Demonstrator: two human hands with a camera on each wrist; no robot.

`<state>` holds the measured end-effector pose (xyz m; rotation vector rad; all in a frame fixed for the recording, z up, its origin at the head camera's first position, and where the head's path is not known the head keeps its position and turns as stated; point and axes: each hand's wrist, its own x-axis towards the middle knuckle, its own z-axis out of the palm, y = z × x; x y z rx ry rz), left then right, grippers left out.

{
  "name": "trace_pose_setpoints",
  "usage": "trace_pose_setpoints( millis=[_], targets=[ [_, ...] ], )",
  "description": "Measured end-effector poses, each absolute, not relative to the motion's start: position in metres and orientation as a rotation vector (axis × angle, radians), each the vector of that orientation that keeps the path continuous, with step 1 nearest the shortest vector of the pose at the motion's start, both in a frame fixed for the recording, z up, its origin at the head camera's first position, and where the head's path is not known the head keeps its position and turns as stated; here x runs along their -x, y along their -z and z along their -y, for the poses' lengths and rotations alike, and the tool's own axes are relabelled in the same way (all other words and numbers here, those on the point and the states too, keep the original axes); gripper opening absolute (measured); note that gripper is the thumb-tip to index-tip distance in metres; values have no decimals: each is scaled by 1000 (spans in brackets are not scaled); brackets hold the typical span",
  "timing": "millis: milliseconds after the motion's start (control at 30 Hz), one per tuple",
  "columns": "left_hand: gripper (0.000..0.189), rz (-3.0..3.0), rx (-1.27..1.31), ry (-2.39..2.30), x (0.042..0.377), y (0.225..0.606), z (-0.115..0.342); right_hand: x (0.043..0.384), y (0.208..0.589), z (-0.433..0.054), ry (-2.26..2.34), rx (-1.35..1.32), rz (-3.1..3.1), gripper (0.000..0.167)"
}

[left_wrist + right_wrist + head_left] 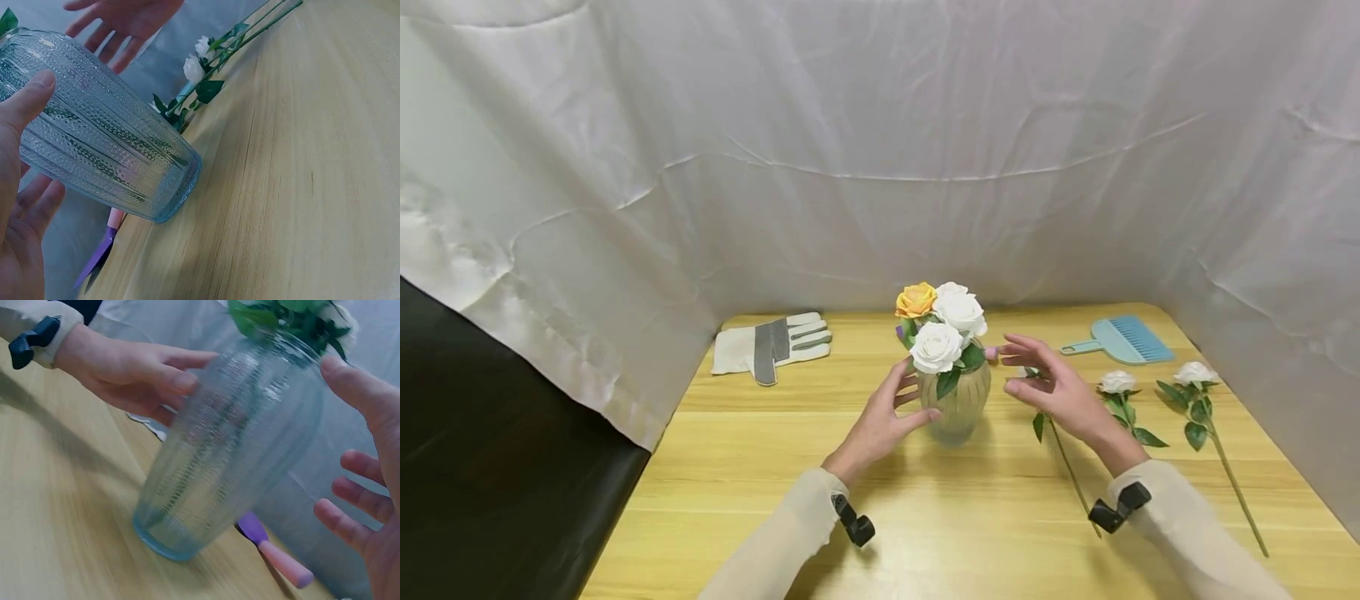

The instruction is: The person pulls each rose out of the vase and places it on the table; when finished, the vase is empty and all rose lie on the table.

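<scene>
A ribbed clear glass vase (958,408) stands upright on the table, holding white roses (937,347) and an orange rose (916,300) with green leaves. My left hand (883,421) is at the vase's left side, thumb in front and fingers spread loosely toward the back. In the left wrist view the thumb overlaps the ribbed glass (106,137). Off the vase's right side, my right hand (1060,396) has its fingers apart and nothing in its grasp. A loose rose stem (1067,467) lies below that hand, its bloom partly hidden.
Two more white roses, one nearer (1117,382) and one farther right (1197,373), lie on the table. Behind them is a blue dustpan-like brush (1131,340). A grey-and-white work glove (771,346) lies at back left. Behind the vase is a purple tool with a pink handle (284,562).
</scene>
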<state>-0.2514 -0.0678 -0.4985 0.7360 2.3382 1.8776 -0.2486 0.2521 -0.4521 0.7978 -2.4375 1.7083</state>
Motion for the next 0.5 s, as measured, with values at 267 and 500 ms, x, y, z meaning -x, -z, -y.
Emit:
trace_pose_setpoints(
  millis=[267,500],
  targets=[
    [87,-2325,-724,-1896,252,499,67,245,454,-224,-1652,-878,2528,91],
    [88,-2322,-726,-1890,253,499,68,251,461,-215,-1663,-801,2568,96]
  ],
)
